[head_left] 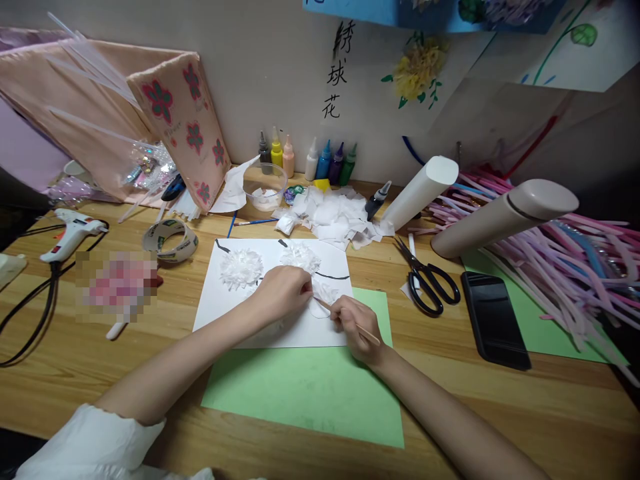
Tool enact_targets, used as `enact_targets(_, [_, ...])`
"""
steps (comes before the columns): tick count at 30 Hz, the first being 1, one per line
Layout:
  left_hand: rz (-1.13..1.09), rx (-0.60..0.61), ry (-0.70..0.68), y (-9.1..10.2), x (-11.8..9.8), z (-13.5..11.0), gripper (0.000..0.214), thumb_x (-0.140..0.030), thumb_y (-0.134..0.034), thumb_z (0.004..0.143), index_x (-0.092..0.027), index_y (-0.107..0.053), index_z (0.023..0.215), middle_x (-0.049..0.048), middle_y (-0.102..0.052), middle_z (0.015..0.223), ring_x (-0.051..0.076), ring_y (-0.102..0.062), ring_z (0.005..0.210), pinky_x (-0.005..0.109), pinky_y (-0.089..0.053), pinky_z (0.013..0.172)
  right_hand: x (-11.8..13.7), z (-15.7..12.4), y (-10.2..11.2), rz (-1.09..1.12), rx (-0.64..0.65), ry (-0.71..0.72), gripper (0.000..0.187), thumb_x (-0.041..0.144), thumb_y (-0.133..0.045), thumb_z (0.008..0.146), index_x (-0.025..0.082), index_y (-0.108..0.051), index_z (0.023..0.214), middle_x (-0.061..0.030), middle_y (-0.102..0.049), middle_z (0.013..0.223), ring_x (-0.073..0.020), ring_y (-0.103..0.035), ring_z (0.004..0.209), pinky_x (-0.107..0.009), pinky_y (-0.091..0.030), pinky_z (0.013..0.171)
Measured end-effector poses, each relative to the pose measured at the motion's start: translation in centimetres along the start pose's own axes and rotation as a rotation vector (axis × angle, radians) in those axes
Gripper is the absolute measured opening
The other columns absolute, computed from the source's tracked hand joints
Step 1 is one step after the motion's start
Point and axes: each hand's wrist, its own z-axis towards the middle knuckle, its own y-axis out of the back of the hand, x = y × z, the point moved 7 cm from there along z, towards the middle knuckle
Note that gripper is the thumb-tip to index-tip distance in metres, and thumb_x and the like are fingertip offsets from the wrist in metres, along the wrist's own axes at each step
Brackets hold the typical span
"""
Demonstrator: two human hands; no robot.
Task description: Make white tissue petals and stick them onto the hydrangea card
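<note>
My right hand (pixel 356 328) is closed around a thin wooden stick (pixel 368 334), whose tip points left at a half-covered outline on the white sheet (pixel 220 317). Beside that tip, the fingers of my left hand (pixel 284 291) are pinched together, and what they hold, if anything, is hidden. Fluffy white paper flowers lie on the sheet: one at the left (pixel 241 268), another at the upper middle (pixel 300 257), partly behind my left hand. A smaller white tuft (pixel 327 292) sits between my hands. Black painted stem lines show around them. Under the sheet lies green paper (pixel 305 393).
Behind the sheet is a heap of white paper scraps (pixel 330 210), with a clear tub (pixel 265 185) and several paint bottles (pixel 324 160). Black scissors (pixel 425 280), a phone (pixel 495 320) and a leaning tumbler (pixel 500 217) are on the right; tape (pixel 170 241) and a glue gun (pixel 73 233) on the left.
</note>
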Motion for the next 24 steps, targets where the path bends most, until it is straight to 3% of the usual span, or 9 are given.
enact_targets(24, [-0.012,0.030,0.030,-0.13,-0.02,0.44,0.017,-0.020,-0.048,0.077,-0.019,-0.065,0.076,0.0028,-0.068,0.076,0.016,-0.059,0.068,0.023,-0.037,0.056,-0.26,0.42,-0.23,-0.024,-0.027,-0.055,0.035,0.033,-0.027,0.095,0.022,-0.045,0.067,-0.0006,-0.046,0.060,-0.0160,-0.047,0.058,-0.029,-0.036,0.060])
